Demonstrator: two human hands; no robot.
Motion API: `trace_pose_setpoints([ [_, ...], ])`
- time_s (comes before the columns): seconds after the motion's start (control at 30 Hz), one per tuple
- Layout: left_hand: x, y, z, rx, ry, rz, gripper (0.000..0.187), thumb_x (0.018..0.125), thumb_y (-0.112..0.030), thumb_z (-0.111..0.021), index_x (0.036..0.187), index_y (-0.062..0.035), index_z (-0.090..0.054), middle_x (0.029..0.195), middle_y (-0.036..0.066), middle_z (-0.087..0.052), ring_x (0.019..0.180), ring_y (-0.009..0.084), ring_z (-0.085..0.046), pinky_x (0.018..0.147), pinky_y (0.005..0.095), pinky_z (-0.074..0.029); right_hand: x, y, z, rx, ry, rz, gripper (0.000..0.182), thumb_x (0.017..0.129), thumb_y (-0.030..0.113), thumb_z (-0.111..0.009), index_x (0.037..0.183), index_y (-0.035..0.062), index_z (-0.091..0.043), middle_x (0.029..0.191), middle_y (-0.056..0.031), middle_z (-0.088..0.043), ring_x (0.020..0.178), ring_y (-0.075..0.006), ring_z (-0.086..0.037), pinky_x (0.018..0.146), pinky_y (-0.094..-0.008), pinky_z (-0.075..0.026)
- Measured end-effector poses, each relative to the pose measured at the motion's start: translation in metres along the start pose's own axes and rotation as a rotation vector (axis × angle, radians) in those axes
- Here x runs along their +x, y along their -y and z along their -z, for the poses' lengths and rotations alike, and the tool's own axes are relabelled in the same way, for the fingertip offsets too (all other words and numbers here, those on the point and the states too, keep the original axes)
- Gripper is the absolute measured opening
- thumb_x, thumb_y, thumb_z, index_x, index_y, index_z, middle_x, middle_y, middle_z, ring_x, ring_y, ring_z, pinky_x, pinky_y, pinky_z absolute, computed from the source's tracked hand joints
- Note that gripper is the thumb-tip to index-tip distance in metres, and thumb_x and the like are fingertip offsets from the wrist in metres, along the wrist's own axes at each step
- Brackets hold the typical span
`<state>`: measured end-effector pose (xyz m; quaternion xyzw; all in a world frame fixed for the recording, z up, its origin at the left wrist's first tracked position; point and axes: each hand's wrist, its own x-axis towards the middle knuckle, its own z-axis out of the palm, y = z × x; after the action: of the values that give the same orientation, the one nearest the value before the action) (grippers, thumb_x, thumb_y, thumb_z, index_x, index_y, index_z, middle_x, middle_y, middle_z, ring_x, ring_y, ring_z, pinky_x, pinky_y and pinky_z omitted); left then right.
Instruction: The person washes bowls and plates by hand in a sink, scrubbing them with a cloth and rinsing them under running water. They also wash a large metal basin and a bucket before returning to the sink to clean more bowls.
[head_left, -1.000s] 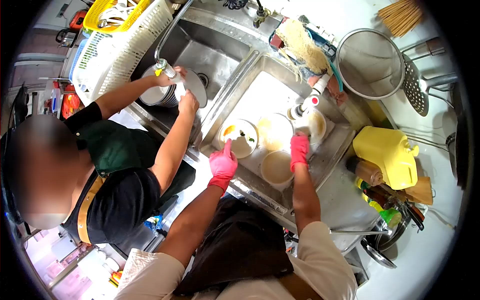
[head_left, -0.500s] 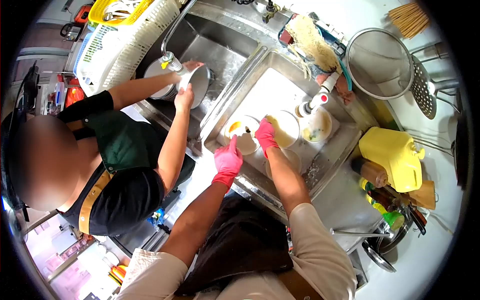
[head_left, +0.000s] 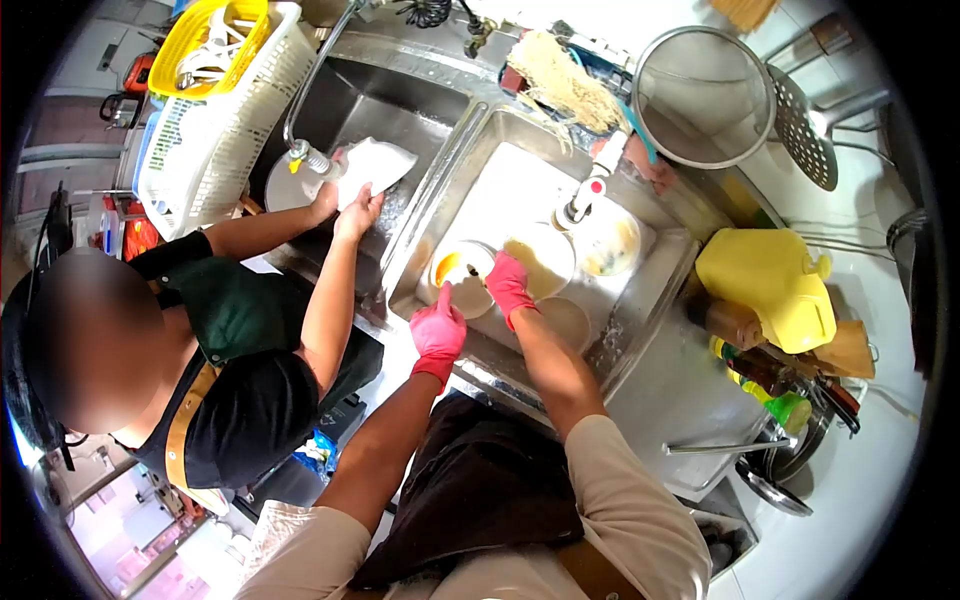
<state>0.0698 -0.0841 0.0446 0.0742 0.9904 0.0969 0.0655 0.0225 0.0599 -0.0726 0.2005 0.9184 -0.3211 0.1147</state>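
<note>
In the right sink basin (head_left: 420, 270), a white bowl (head_left: 478, 300) with orange residue and a dark bit sits nearest my hands. My left hand (head_left: 438, 330), in a pink glove, is closed at its near rim, index finger laid over the edge. My right hand (head_left: 510, 283), also pink-gloved, has its fingers curled together at that bowl's right side, where it meets a second bowl (head_left: 545, 260) of cloudy liquid. Whatever those fingers hold is hidden. A third bowl (head_left: 612, 250), with food scraps, lies beyond, and another pale bowl (head_left: 562, 325) rests nearer me.
To the left, a co-worker holds a white bowl (head_left: 375, 170) under a faucet (head_left: 310, 160) over the other basin. A white faucet (head_left: 580, 200) juts over my basin. A strainer (head_left: 705, 95), yellow jug (head_left: 765, 285) and bottles stand right. A white basket (head_left: 215, 130) stands far left.
The view has shifted, moving the scene left and slightly down in places. The co-worker's bowl has tilted, now showing its outside. My hands keep about the same places at the bowl.
</note>
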Motion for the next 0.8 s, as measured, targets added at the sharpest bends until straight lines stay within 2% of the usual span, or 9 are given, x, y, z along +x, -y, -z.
trace_pose_setpoints([
  [0.1,0.0,0.005,-0.007,0.056,0.051,0.024,0.048,0.078,-0.019,-0.055,0.126,-0.018,-0.049,0.093,0.0,-0.069,0.07,0.0215,-0.065,0.07,0.0382,-0.047,-0.006,0.003,-0.003,0.093,-0.053,-0.082,0.028,0.071,0.023,-0.066,0.092,0.0036,-0.063,0.086,-0.0188,-0.065,0.083,-0.0361,-0.063,0.072,-0.0405,-0.051],
  [0.23,0.0,0.006,-0.006,0.076,0.037,-0.012,0.05,0.078,-0.019,-0.055,0.128,-0.0182,-0.048,0.095,-0.001,-0.069,0.069,0.0223,-0.065,0.07,0.0384,-0.047,-0.01,-0.007,-0.008,0.173,-0.041,-0.072,0.025,0.069,0.016,-0.066,0.09,0.0059,-0.06,0.086,-0.0178,-0.063,0.081,-0.0369,-0.062,0.073,-0.0415,-0.05],
  [0.3,-0.001,0.005,-0.008,0.056,0.046,0.012,0.05,0.079,-0.018,-0.055,0.128,-0.0177,-0.048,0.095,-0.001,-0.069,0.069,0.0225,-0.065,0.069,0.0389,-0.047,-0.019,-0.009,-0.019,0.137,-0.165,0.016,0.021,0.069,0.018,-0.064,0.086,0.0061,-0.058,0.083,-0.0171,-0.062,0.076,-0.0361,-0.062,0.07,-0.0402,-0.05],
  [0.33,-0.002,0.006,-0.009,-0.003,-0.001,-0.016,0.049,0.079,-0.018,-0.055,0.127,-0.0168,-0.048,0.095,-0.001,-0.069,0.07,0.0227,-0.065,0.069,0.0391,-0.047,-0.022,0.002,-0.025,-0.028,-0.206,-0.098,0.025,0.068,0.022,-0.066,0.085,0.0061,-0.056,0.079,-0.0144,-0.061,0.071,-0.0303,-0.062,0.063,-0.0378,-0.05],
  [0.37,-0.002,0.007,-0.01,-0.025,-0.027,-0.044,0.049,0.078,-0.017,-0.054,0.127,-0.0163,-0.048,0.096,0.0,-0.069,0.07,0.0227,-0.065,0.068,0.039,-0.047,-0.025,0.006,-0.025,-0.029,-0.205,-0.106,0.025,0.068,0.022,-0.066,0.085,0.0061,-0.056,0.079,-0.0144,-0.061,0.071,-0.0303,-0.062,0.063,-0.0378,-0.05],
  [0.43,-0.002,0.006,-0.007,0.029,-0.001,-0.043,0.05,0.078,-0.017,-0.054,0.128,-0.0167,-0.048,0.096,0.0,-0.069,0.069,0.0228,-0.065,0.067,0.0386,-0.047,-0.03,0.014,-0.021,-0.316,-0.179,-0.169,0.028,0.068,0.023,-0.066,0.087,0.0057,-0.055,0.078,-0.0116,-0.06,0.071,-0.0239,-0.063,0.057,-0.035,-0.05],
  [0.47,-0.001,0.005,-0.006,0.068,0.025,-0.036,0.05,0.079,-0.017,-0.054,0.129,-0.0172,-0.047,0.096,0.001,-0.069,0.069,0.0229,-0.065,0.067,0.038,-0.048,-0.029,0.015,-0.017,-0.344,-0.126,-0.178,0.028,0.07,0.022,-0.063,0.091,0.0055,-0.054,0.079,-0.0094,-0.06,0.071,-0.0212,-0.063,0.054,-0.0337,-0.05],
  [0.67,-0.003,0.006,-0.009,-0.001,-0.029,-0.06,0.049,0.077,-0.017,-0.054,0.126,-0.0145,-0.05,0.097,0.002,-0.069,0.068,0.0231,-0.065,0.068,0.0378,-0.046,-0.02,0.018,-0.042,-0.436,-0.193,-0.257,0.029,0.071,0.02,-0.061,0.097,0.0078,-0.053,0.076,-0.0083,-0.06,0.065,-0.022,-0.062,0.05,-0.0343,-0.048],
  [0.8,-0.005,0.001,-0.005,0.001,-0.015,-0.046,0.049,0.077,-0.017,-0.055,0.125,-0.0142,-0.05,0.094,0.003,-0.069,0.068,0.0238,-0.064,0.067,0.0382,-0.047,-0.036,0.032,-0.015,-0.306,-0.172,-0.274,0.022,0.075,0.018,-0.059,0.093,0.0059,-0.058,0.076,-0.0121,-0.062,0.066,-0.0254,-0.064,0.052,-0.0374,-0.049],
])
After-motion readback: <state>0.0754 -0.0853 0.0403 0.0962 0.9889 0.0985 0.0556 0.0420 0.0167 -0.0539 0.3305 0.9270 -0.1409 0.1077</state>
